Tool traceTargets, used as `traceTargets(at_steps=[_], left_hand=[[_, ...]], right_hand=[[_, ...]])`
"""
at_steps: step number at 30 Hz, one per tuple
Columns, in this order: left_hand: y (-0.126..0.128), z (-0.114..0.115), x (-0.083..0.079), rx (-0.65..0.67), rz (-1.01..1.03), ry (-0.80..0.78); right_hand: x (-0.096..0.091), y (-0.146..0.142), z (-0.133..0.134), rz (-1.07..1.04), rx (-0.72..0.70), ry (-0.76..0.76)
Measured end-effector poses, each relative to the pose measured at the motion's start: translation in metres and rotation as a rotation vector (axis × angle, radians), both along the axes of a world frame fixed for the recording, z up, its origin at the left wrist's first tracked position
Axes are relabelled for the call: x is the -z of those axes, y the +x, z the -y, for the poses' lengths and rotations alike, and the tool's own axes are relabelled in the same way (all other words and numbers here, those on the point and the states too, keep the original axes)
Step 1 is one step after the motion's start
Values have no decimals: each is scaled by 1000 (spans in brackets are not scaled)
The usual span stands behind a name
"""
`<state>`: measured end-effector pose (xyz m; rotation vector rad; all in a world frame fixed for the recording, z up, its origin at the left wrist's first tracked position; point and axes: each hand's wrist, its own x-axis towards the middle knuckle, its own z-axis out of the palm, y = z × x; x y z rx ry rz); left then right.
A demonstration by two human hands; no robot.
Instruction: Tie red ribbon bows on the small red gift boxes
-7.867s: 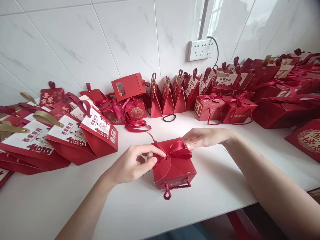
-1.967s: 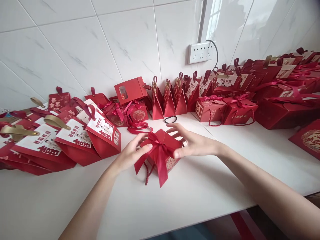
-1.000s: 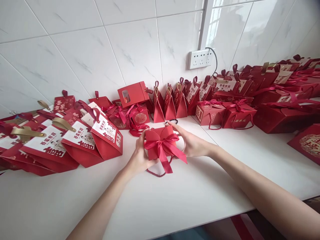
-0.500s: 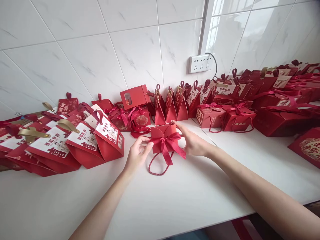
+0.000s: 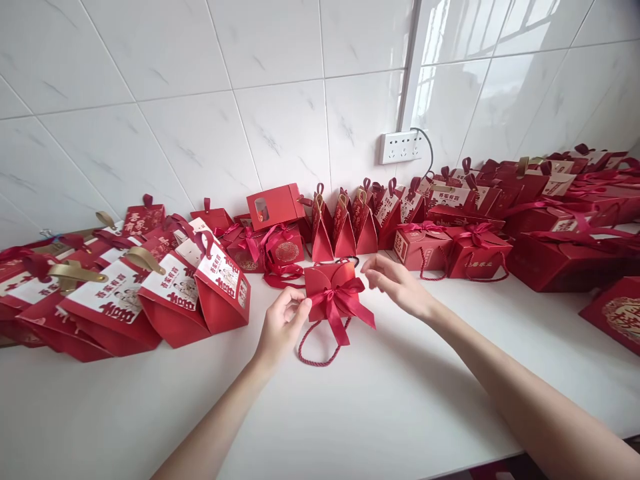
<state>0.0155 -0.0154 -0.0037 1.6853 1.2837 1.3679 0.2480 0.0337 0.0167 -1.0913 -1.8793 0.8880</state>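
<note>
Sitting on the white table [image 5: 380, 407] between my hands, the red box [image 5: 323, 275] carries a satin bow [image 5: 336, 304]. My left hand [image 5: 283, 327] is at the box's left edge, thumb and bent forefinger close together beside the bow's left loop; I cannot tell whether they pinch it. My right hand [image 5: 400, 287] is clear of the box, just beyond its right side, its loosely bent fingers apart from the thumb. A rope handle [image 5: 320, 364] loops toward me, below the bow.
</note>
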Motion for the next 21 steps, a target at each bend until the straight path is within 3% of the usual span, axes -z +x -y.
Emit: traceTargets(at_steps=[3, 13, 21], left_hand=[[1, 1, -1, 11, 20, -11], [-2, -2, -3, -30, 7, -66], [0, -1, -4, -17, 32, -64]], right_hand=[[-3, -11, 8, 35, -45, -109], [6, -16, 3, -303, -266, -294], [11, -12, -1, -343, -317, -292]])
